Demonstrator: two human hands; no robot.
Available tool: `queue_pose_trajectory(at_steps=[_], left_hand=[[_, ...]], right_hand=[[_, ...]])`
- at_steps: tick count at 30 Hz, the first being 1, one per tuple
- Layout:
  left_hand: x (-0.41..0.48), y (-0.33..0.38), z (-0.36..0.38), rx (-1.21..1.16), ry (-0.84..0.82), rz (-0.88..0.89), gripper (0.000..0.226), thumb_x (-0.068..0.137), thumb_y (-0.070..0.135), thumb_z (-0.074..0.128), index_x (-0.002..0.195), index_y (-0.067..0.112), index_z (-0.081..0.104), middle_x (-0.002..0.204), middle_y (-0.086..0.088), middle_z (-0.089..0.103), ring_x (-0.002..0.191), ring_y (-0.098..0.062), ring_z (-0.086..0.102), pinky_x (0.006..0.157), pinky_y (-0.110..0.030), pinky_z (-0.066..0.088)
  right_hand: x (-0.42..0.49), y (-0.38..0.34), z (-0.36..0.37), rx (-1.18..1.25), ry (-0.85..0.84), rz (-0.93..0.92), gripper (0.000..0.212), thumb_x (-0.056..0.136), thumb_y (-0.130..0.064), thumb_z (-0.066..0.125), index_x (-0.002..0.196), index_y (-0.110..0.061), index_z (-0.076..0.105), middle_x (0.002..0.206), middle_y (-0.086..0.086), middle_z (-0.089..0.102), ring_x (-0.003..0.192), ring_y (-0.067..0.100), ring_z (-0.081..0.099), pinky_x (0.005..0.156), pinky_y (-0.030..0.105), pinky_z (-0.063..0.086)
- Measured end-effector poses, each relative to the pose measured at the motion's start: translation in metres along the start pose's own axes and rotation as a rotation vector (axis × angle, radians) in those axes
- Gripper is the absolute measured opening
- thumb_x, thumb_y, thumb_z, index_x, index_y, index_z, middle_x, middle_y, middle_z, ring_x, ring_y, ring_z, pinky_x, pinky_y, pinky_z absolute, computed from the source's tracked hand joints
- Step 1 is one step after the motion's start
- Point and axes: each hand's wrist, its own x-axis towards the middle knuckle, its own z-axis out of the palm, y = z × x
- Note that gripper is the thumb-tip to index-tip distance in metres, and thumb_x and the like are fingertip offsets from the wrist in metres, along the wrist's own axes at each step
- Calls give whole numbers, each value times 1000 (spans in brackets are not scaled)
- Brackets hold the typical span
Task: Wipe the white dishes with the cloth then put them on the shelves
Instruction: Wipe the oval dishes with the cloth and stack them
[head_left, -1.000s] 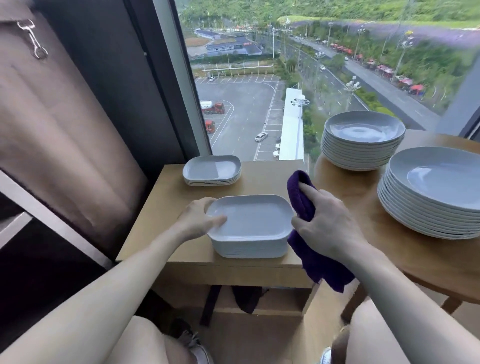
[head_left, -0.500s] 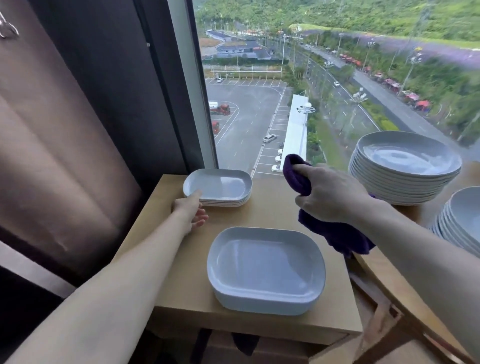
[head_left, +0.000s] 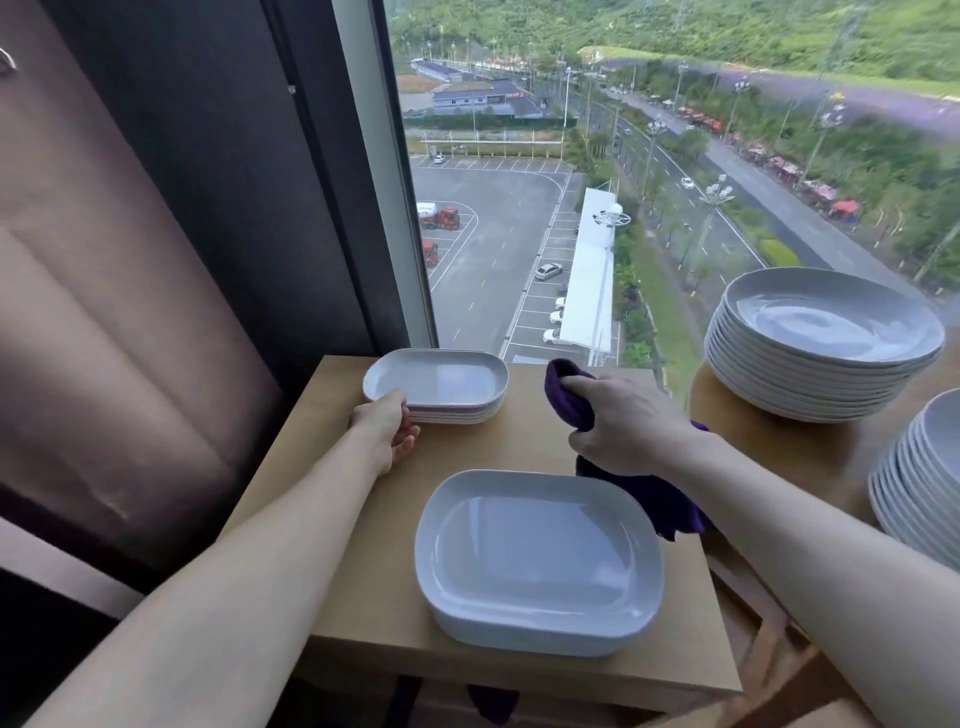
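While the left hand lay against the near left corner of the far stack of small dishes, thumb at the top rim and fingers loosely bent beside the stack, it could not be told whether it had actually closed on a dish. That stack stood at the back of the wooden surface, close to the window. The dishes in it were white, shallow and rectangular with rounded corners, each facing up, and their long axis ran left to right across the view. Nearer the person, by the front edge of the same surface, sat the large dishes. They had the same glossy white, rounded-rectangle shape but were deeper-walled. They were stacked hollow side up, and their long axis also ran left to right, roughly parallel to the front edge. The right hand hung above the surface between the two stacks, fingers curled tightly round a bunched purple cloth whose loose end dangled just beside the far right corner of the large dishes. On a round surface to the right stood one pile of round white plates, and a second pile was cut off by the frame's edge
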Motion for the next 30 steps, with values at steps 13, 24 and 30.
queue_pose_trajectory(at_steps=[13,24,30], left_hand=[[-91,68,-21,-407,-167,163,24,93,1,59,117,1,65,109,-14,70,90,-30,73,69,-33,61],[-286,-27,-86,-627,-786,34,56,73,-23,65,121,4,67,124,-21,71,109,-38,70,91,-42,63],[-351,-119,-106,-754,-901,-146,53,87,3,65,139,11,59,138,-24,65,123,-48,65,101,-63,54]], right_hand=[[-85,-10,-93,-8,192,29,63,79,-42,57,138,-50,36,118,-5,54,103,26,57,78,37,43],[-290,-55,-89,267,415,15,71,68,-54,45,139,-56,32,104,-25,50,88,7,52,73,34,43],[-353,-79,-25,359,377,7,72,74,-48,51,143,-51,33,96,-18,47,76,12,57,69,38,49]])
